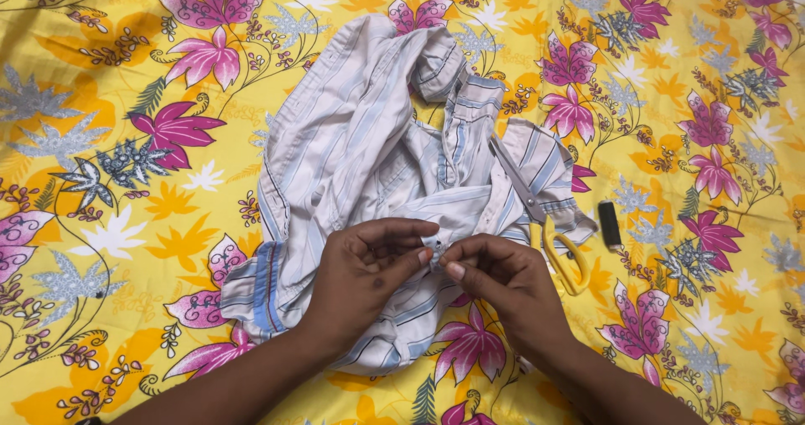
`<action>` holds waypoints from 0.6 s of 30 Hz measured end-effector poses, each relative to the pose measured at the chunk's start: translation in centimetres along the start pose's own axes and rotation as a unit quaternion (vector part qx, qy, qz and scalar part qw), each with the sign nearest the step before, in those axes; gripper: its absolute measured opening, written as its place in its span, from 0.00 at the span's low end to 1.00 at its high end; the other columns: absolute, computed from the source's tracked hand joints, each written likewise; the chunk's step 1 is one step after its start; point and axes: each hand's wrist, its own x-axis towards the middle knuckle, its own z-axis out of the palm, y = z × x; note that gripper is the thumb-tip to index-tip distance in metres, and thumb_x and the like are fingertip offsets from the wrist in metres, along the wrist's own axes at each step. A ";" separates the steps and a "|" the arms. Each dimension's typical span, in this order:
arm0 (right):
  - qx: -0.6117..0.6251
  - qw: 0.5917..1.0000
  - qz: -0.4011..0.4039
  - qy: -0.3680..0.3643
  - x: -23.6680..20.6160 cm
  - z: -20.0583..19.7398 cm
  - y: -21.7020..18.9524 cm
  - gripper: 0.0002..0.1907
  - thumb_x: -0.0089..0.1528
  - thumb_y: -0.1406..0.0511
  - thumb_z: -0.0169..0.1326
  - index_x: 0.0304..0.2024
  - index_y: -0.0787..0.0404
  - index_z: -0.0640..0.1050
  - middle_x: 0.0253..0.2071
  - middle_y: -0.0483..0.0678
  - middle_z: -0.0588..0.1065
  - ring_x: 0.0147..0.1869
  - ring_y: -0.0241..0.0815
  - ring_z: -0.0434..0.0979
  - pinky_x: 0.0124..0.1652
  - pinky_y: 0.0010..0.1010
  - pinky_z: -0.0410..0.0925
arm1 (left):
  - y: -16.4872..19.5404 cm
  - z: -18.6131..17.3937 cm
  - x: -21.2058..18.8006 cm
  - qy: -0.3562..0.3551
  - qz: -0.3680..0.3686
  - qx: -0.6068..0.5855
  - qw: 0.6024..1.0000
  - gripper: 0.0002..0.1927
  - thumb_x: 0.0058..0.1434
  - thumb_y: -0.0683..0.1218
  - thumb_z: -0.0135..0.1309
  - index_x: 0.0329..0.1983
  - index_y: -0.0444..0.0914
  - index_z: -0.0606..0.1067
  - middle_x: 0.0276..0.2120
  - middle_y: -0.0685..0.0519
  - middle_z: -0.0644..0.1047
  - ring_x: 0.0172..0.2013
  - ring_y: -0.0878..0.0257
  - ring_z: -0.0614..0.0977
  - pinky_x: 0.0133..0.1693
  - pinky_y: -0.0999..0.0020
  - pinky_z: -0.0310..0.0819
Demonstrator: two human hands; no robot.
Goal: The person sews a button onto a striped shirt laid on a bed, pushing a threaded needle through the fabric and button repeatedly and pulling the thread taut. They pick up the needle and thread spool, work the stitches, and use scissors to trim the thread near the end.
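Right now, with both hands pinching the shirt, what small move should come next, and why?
Probably keep the left hand pinching the fabric and let the right hand reach for the scissors. Both hands meet on one small spot of the striped shirt, perhaps a button, though it is too small to tell. The scissors lie on the shirt just beside the right hand, and a small dark spool lies further right.

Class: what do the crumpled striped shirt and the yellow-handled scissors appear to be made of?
Crumpled white, blue-striped shirt: likely thin woven cotton or a blend, matte, with soft creases. Yellow-handled scissors: grey blades look like metal with a dull sheen; the smooth, glossy handles look like plastic.
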 end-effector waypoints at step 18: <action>0.006 0.999 -0.052 0.006 0.5 0.5 1.5 0.05 0.63 0.69 0.59 0.39 0.67 0.78 0.35 0.42 0.76 0.41 0.28 0.72 0.42 0.23 0.66 | 0.2 0.2 0.0 0.007 -0.051 -0.048 0.998 0.14 0.59 0.36 0.62 0.48 0.29 0.81 0.38 0.50 0.84 0.38 0.70 0.84 0.43 0.75 0.79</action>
